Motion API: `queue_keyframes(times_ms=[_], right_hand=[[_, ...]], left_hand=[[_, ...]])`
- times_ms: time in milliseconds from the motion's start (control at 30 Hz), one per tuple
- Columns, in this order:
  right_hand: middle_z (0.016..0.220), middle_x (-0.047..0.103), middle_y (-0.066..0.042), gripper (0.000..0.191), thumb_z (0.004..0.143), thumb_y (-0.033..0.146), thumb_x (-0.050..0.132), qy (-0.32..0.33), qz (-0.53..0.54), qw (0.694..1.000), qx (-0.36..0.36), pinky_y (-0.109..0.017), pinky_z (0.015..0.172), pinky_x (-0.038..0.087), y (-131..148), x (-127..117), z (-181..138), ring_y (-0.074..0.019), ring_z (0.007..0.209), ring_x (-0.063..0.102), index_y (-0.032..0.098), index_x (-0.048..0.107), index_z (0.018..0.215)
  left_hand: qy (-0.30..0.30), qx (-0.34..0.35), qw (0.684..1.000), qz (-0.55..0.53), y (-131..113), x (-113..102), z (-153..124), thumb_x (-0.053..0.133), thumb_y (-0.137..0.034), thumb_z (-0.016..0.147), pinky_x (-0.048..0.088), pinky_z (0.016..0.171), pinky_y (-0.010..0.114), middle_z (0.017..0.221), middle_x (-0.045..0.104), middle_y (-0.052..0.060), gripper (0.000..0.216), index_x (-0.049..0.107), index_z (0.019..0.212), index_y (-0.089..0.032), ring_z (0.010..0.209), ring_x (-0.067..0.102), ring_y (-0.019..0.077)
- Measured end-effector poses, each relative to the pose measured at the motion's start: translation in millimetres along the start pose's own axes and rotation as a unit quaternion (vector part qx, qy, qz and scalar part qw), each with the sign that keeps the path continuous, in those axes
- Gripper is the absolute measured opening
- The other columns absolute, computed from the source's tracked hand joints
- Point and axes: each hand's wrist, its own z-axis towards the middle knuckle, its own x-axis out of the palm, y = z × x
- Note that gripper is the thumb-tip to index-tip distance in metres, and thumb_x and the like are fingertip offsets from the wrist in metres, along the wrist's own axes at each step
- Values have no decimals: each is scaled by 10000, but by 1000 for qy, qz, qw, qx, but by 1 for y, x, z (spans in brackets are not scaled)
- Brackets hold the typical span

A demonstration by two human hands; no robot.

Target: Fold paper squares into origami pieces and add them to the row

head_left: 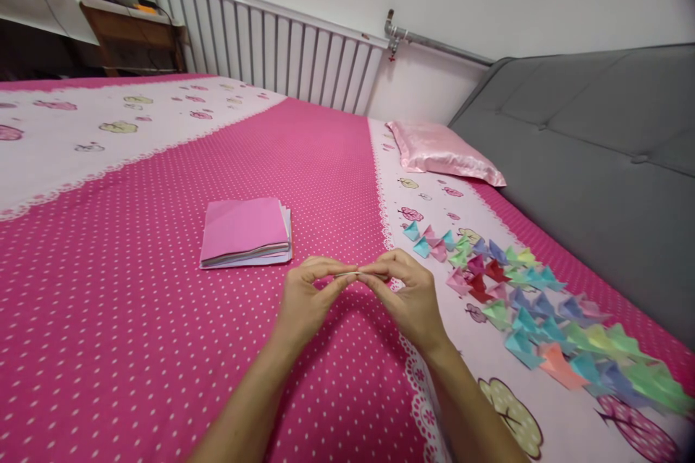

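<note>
Right at the centre of the view, the thumb and forefinger tips of both hands pinch a thin slip of paper [354, 274] between them. The slip is seen edge-on and looks pale; its colour and folds cannot be told. The left hand [305, 300] grips it from the left with fingers curled in narrow. The right hand [411, 294] grips it from the right in the same way, so the tips of the two hands nearly meet. Both hands are held just above a bed, with bare forearms coming in from the bottom edge.

Under them lies a bedsheet [135, 289], deep pink with small white dots, with a pale lace-edged band printed with apples running along its right side. Just beyond the left hand, a stack of square paper sheets [245, 231] rests flat on the sheet, its top sheet pink. To the right of the right hand, a long row of small folded paper pieces [535, 311] in blue, green, pink, red, purple and orange lies on the pale band, stretching toward the lower right corner.

Farther off, a shiny pink pillow [442, 148] rests against a grey padded headboard [597, 159]. A white ribbed radiator [271, 51] lines the far wall, and a wooden table [135, 32] stands at the upper left.
</note>
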Motion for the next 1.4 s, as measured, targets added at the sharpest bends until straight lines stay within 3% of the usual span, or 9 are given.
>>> queue_keyframes(times_ms=[267, 500, 733, 833, 933, 1033, 1167, 1267, 1400], right_hand=[[731, 631, -17, 68, 740, 247, 643, -25, 27, 999, 11, -272, 632, 459, -3, -10, 6, -147, 696, 578, 217, 702, 751], [770, 694, -33, 160, 785, 280, 586, 21, 129, 984, 124, -268, 634, 476, -6, -8, 4, -156, 695, 609, 189, 704, 843], [675, 667, -19, 180, 764, 295, 603, 25, 177, 969, 172, -249, 590, 467, -9, -5, 4, -139, 627, 585, 166, 708, 832], [670, 665, -20, 188, 749, 309, 619, 7, 184, 964, 192, -239, 575, 461, -9, -5, 4, -137, 625, 582, 161, 706, 826], [626, 645, -7, 194, 737, 324, 630, -31, 190, 959, 209, -219, 527, 443, -10, -2, 3, -120, 573, 561, 158, 702, 806], [581, 614, 10, 193, 735, 330, 628, -73, 188, 957, 208, -203, 476, 413, -11, 2, 2, -95, 498, 513, 156, 693, 785], [614, 615, 3, 201, 744, 337, 613, -98, 197, 952, 212, -201, 467, 398, -11, 6, 1, -96, 501, 511, 154, 663, 810], [620, 613, 3, 219, 765, 319, 588, -70, 204, 952, 217, -206, 498, 407, -9, 5, 2, -109, 546, 537, 166, 633, 916], [614, 596, 11, 276, 797, 286, 531, -18, 189, 964, 188, -222, 537, 417, -7, 0, 4, -117, 579, 547, 196, 589, 1052]], left_hand=[[-4, -44, 998, -47, 0, -1, 2, 678, -293, 662, 464, 708, 285, 775, 701, 65, 161, 725, 781, -196, 744, 614, 184], [12, -107, 990, -95, -2, 0, 1, 595, -342, 736, 444, 591, 234, 693, 688, 39, 239, 716, 831, -159, 628, 596, 152], [27, -129, 984, -121, 1, 1, 2, 576, -363, 749, 445, 604, 246, 682, 676, 57, 285, 707, 801, -115, 612, 592, 154], [35, -160, 973, -160, 2, 1, 2, 625, -340, 714, 455, 650, 256, 723, 686, 65, 316, 674, 936, -120, 672, 613, 165], [85, -199, 953, -210, 2, 3, 0, 698, -270, 649, 463, 654, 273, 754, 690, 69, 518, 563, 1131, -137, 670, 625, 171], [128, -204, 942, -234, 1, 7, -1, 707, -250, 637, 466, 674, 280, 826, 687, 107, 479, 587, 1078, -107, 685, 630, 180], [85, -196, 952, -219, 3, 7, 0, 660, -279, 688, 456, 610, 228, 859, 680, 112, 379, 613, 1019, -99, 673, 614, 155], [42, -191, 957, -215, 5, 2, 2, 616, -275, 727, 458, 593, 221, 840, 675, 82, 422, 554, 1120, -135, 659, 598, 138], [28, -185, 957, -222, 5, -1, 3, 569, -229, 745, 463, 589, 229, 782, 656, 37, 529, 443, 1259, -215, 651, 581, 130]])
